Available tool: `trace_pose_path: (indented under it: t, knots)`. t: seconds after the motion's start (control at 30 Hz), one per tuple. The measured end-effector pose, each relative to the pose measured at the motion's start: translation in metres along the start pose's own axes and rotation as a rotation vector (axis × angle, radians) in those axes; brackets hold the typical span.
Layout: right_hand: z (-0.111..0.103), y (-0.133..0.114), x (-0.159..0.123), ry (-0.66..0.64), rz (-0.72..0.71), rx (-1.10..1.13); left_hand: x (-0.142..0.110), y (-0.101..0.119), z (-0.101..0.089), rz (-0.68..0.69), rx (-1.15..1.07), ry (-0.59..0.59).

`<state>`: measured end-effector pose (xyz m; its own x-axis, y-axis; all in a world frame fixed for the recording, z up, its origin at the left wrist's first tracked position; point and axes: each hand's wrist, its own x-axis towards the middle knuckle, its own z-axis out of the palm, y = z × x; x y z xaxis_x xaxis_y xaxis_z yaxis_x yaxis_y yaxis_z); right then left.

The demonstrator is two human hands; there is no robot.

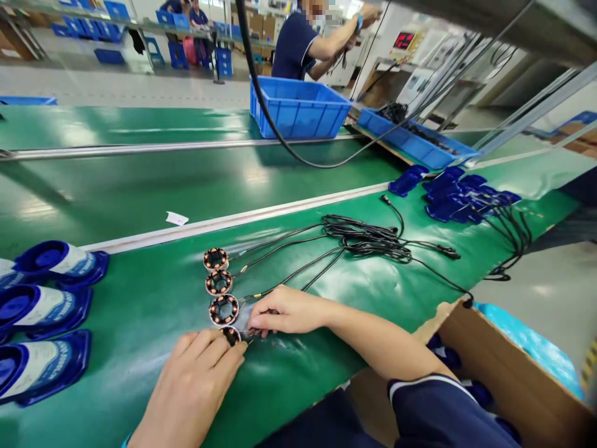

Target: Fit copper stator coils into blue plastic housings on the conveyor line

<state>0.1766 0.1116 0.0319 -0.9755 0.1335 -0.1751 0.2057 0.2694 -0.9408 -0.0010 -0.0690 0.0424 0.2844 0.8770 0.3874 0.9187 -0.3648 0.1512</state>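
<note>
small round copper-wound coil disc with thin black lead is looking light and fragile, being pinched at its rim by left hand and right hand.

Coils in row on mat, cables right.

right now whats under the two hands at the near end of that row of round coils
A fourth round coil shows only partly between the left hand and right hand. Its cable end and the rest of it are covered by the fingers. Green mat lies beneath.
</note>
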Motion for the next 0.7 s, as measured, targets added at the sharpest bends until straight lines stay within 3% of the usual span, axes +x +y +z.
trace_pose_path:
  t: [0.07,0.17,0.33,0.43,0.5,0.63,0.7]
  knots:
    - [0.003,0.008,0.002,-0.111,0.098,0.267,-0.002,-0.004,-0.002,0.003,-0.080,-0.083]
    - [0.008,0.015,0.007,-0.104,0.145,0.469,-0.005,-0.009,-0.003,0.029,-0.130,-0.172]
    - [0.010,0.012,0.008,-0.065,0.210,0.524,-0.006,-0.014,-0.006,0.045,-0.142,-0.260]
    - [0.003,0.006,0.000,-0.082,0.129,0.456,-0.003,-0.016,-0.010,0.045,-0.184,-0.253]
    - [-0.005,0.001,-0.006,0.021,0.006,0.399,0.000,-0.018,-0.011,0.044,-0.229,-0.180]
    - [-0.018,-0.004,-0.005,0.444,-0.177,0.406,0.009,-0.024,-0.006,-0.072,-0.137,0.084]
    - [-0.023,-0.002,0.004,0.540,-0.216,0.270,0.012,-0.026,0.000,-0.102,-0.047,0.117]
